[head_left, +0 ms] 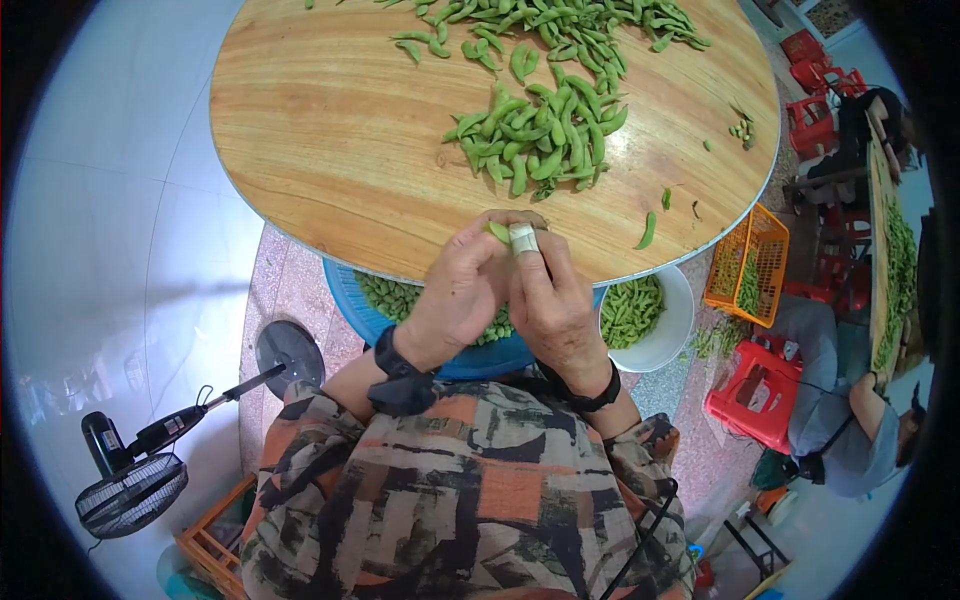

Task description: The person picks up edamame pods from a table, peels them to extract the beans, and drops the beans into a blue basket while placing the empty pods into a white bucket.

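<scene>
My left hand (463, 290) and my right hand (553, 302) meet over the near edge of the wooden table (330, 140). A green pod (498, 231) is pinched in my left fingers. White tape wraps a finger of my right hand, which is closed beside the pod; whether it grips the pod too is hidden. Just beyond my hands lies a pile of green pods (545, 135), with a larger pile (560, 22) at the far side. Below my hands, a blue basin (348, 300) holds shelled green beans. To its right, a white bucket (680, 310) holds green pods.
An orange crate (775, 262) and a red stool (748, 395) stand at the right. A seated person in grey (850, 440) is by another table with pods (880, 260). At the left stand a fan (133, 495) and its round base (290, 355).
</scene>
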